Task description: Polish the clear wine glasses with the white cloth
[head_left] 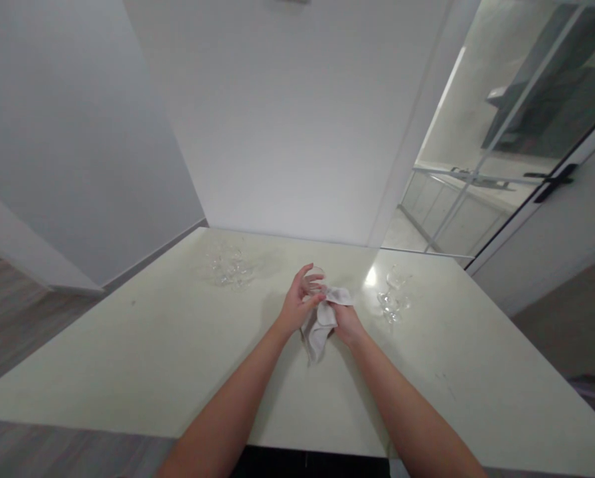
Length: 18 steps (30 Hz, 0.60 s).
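Observation:
Over the middle of the table, my left hand [300, 299] is closed around a clear, see-through glass [318, 272], whose round rim shows between the fingers. My right hand [346, 322] grips a whitish cloth [319, 328] and presses part of it against the lower part of the glass. One end of the cloth hangs down below both hands. The fingers of the right hand are largely hidden by the cloth. The exact shape of the glass is hard to make out.
On the pale, glossy table [178, 358], a cluster of clear glassware [230, 269] lies to the left. Several more clear glass pieces [391, 305] are at the right. A white wall [297, 146] borders the far edge, and a glazed door with a black handle [556, 180] stands at right.

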Tool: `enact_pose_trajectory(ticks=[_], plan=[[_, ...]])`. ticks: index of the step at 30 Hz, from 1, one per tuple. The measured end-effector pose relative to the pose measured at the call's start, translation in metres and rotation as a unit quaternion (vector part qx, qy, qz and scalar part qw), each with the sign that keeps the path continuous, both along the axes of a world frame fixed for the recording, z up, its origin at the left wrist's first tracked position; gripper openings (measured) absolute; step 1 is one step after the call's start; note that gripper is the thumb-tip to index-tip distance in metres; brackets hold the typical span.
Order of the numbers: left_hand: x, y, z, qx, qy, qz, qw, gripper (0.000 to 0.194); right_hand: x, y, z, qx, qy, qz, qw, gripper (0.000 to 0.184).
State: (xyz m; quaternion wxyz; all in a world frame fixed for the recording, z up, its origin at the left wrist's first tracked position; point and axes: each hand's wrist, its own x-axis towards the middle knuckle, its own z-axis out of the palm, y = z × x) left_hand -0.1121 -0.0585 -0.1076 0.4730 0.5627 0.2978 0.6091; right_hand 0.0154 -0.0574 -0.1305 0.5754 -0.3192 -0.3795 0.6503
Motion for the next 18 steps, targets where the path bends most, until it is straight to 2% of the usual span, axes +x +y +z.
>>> enact_pose_trajectory(ticks=[3, 5, 8, 10, 13, 18], plan=[[0.0, -0.002, -0.003, 0.07, 0.089, 0.053, 0.992, 0.08, 0.003, 0.006, -0.008, 0.018, -0.056, -0.051, 0.997, 0.022], [-0.004, 0.0, -0.006, 0.118, 0.129, 0.112, 0.978, 0.082, 0.006, 0.01, -0.014, 0.03, -0.108, -0.11, 0.988, 0.02], [-0.015, 0.006, -0.009, 0.171, 0.23, 0.232, 0.93, 0.077, 0.01, 0.013, -0.018, 0.008, -0.1, -0.185, 0.978, 0.019], [-0.023, 0.01, -0.011, 0.189, 0.324, 0.267, 0.888, 0.07, 0.012, 0.012, -0.018, -0.018, -0.056, -0.173, 0.983, 0.022], [-0.029, 0.01, -0.011, 0.217, 0.42, 0.223, 0.853, 0.064, 0.013, 0.009, -0.01, 0.002, -0.076, -0.104, 0.992, 0.027], [-0.023, 0.001, -0.004, 0.276, 0.487, 0.105, 0.822, 0.055, 0.016, 0.007, 0.008, 0.127, -0.118, -0.007, 0.985, 0.018]])
